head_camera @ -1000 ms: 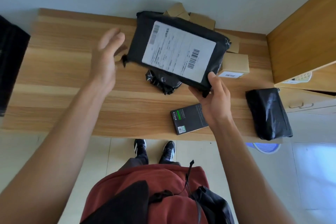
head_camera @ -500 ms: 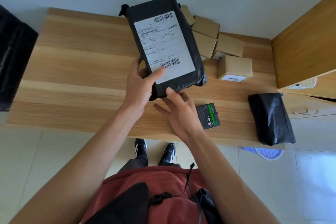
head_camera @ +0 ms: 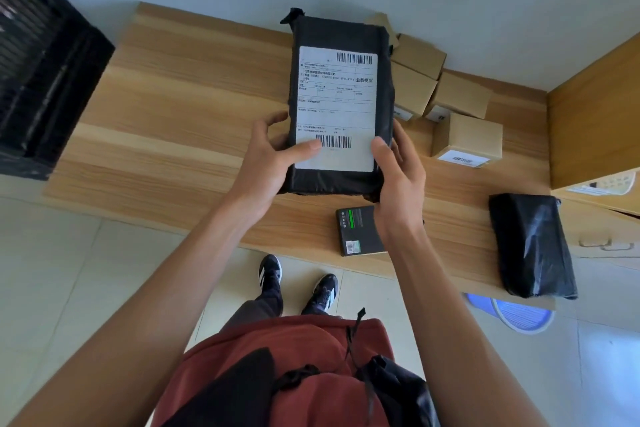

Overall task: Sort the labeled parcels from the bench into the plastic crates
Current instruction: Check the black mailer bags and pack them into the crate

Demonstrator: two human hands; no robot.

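Note:
I hold a black plastic-wrapped parcel (head_camera: 341, 45) with a white shipping label upright above the wooden bench (head_camera: 166, 107). My left hand (head_camera: 268, 163) grips its lower left edge, thumb on the label. Its lower right edge sits in my right hand (head_camera: 398, 180), the thumb resting on the label's corner. Several small cardboard boxes (head_camera: 465, 135) sit at the back right of the bench. A flat dark box with a green stripe (head_camera: 358, 230) lies near the front edge, partly behind my right wrist. Another black wrapped parcel (head_camera: 531, 244) lies at the bench's right end.
A black plastic crate (head_camera: 38, 73) stands to the left of the bench. A blue crate (head_camera: 512, 315) shows on the floor under the bench's right end. A wooden cabinet (head_camera: 595, 107) rises on the right. My feet stand on pale floor tiles close to the bench.
The parcel turned from tilted to upright with the label facing me. My left hand took hold of it first; my right hand then closed on its lower right edge.

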